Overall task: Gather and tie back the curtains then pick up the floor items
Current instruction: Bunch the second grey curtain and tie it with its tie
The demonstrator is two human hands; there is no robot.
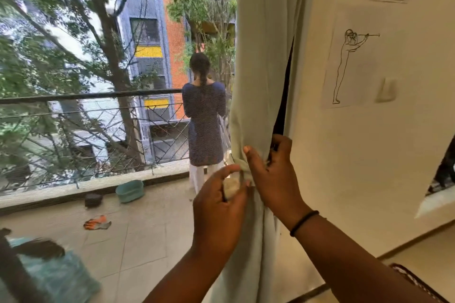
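Curtain (261, 61) bunched at wall edge, its bottom out of frame | our right hand (272, 174) grips the gather | left hand (221, 206) pinches a blurred pale tie | gloves (97, 223) on open balcony floor (147, 241)

The pale green curtain (261, 61) was gathered beside the wall (369, 155) by the right hand (273, 174), while a pale tie-back (231, 187) was pinched in the left hand (219, 209) against it.
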